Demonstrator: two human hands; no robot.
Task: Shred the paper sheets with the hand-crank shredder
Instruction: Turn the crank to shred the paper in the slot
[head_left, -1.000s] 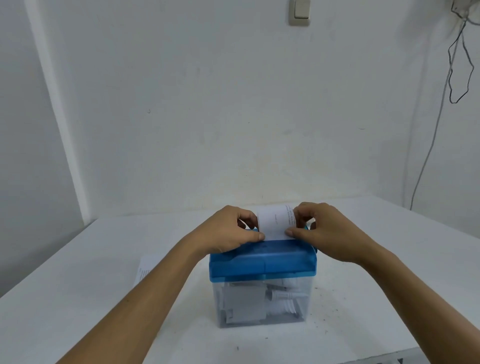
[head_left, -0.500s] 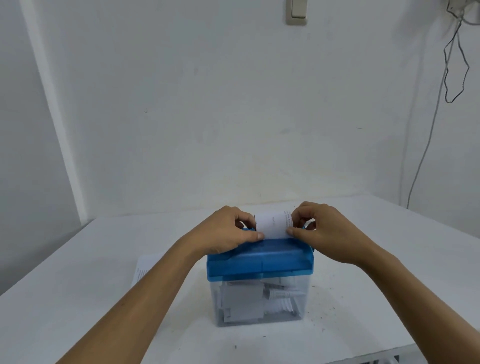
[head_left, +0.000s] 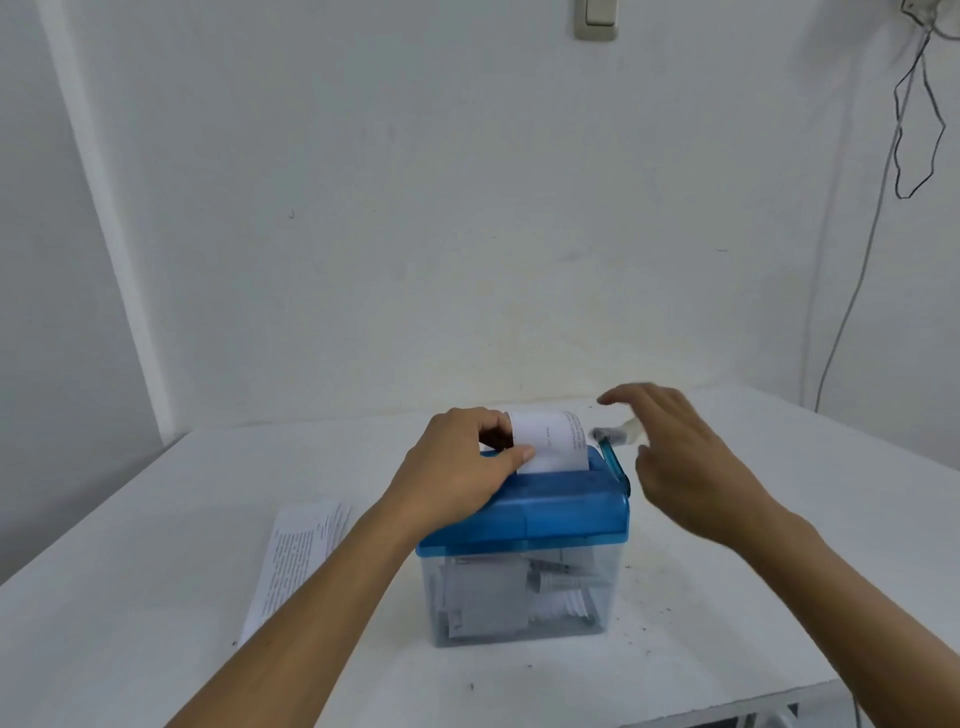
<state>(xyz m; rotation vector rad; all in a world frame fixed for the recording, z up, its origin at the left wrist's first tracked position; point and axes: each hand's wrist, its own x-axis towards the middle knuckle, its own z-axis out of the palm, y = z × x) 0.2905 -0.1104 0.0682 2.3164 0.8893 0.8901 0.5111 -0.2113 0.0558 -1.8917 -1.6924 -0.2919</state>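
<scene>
1. Left hand (head_left: 462, 467): thumb and curled fingers pinch the left edge of a paper sheet (head_left: 550, 441), which stands upright in the top slot.
2. Right hand (head_left: 685, 457): fingers straight and spread, holding nothing, just beside the crank (head_left: 613, 460). The hand is blurred, so contact cannot be told.
3. Shredder (head_left: 545, 509): blue top on a clear bin (head_left: 519, 597) that holds paper pieces.
4. Printed sheets (head_left: 296, 551) lie flat on the white table (head_left: 156, 623), left of the shredder and partly behind the left forearm.
</scene>
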